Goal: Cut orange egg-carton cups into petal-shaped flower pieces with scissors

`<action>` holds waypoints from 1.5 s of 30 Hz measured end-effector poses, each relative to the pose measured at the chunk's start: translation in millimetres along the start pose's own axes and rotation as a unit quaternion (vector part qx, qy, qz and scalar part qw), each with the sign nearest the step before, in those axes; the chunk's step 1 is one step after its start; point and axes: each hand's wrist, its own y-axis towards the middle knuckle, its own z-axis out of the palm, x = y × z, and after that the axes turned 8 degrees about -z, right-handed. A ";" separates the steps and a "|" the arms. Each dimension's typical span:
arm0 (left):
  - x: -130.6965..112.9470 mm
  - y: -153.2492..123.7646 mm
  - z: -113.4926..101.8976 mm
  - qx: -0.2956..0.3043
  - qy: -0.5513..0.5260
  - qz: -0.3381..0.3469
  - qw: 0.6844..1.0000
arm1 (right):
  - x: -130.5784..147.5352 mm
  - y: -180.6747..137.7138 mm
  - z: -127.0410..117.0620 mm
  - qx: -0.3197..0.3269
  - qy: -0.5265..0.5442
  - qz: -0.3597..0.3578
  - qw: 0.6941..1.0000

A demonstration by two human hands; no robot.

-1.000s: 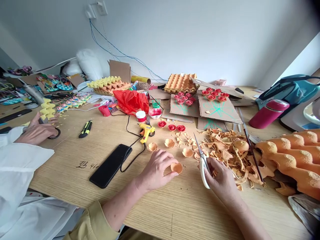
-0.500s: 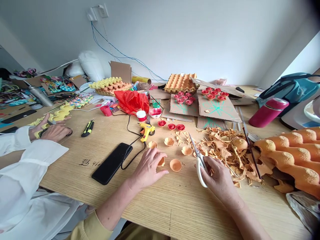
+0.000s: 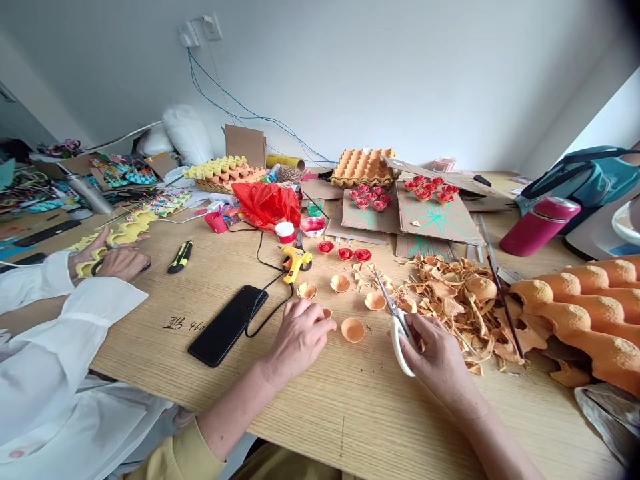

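My left hand (image 3: 303,333) rests low over the table with its fingers drawn together on a small orange egg-carton cup (image 3: 327,313), mostly hidden behind the fingers. Just right of it sits a round, smooth-edged cup (image 3: 353,330). Several other cups stand beyond, some with petal-cut rims, such as the petalled cup (image 3: 341,284). In my right hand (image 3: 435,350) is a pair of scissors (image 3: 399,333) with white handles, blades pointing away and looking nearly closed. The right hand lies beside a heap of orange carton scraps (image 3: 450,293).
A yellow glue gun (image 3: 296,261) with a black cord and a phone (image 3: 227,327) lie left of the cups. Red paper-pulp roses (image 3: 345,254) sit behind. An orange egg tray (image 3: 590,307) is at right. A co-worker's hands (image 3: 117,260) hold yellow carton at left.
My left hand's spread fingers have closed together over the cup. My right hand keeps the scissors in about the same place. The view has shifted slightly.
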 end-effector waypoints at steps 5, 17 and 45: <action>-7.5 1.2 0.2 0.014 0.064 0.043 0.997 | 2.6 -0.1 -0.5 0.013 0.002 -0.008 1.000; -9.8 10.1 12.5 -0.002 0.082 0.128 0.988 | 1.4 -0.7 0.1 0.025 0.008 -0.011 1.000; -54.7 55.2 14.5 0.074 -0.693 -0.241 0.676 | 6.5 1.5 -2.3 -0.032 0.425 0.137 0.894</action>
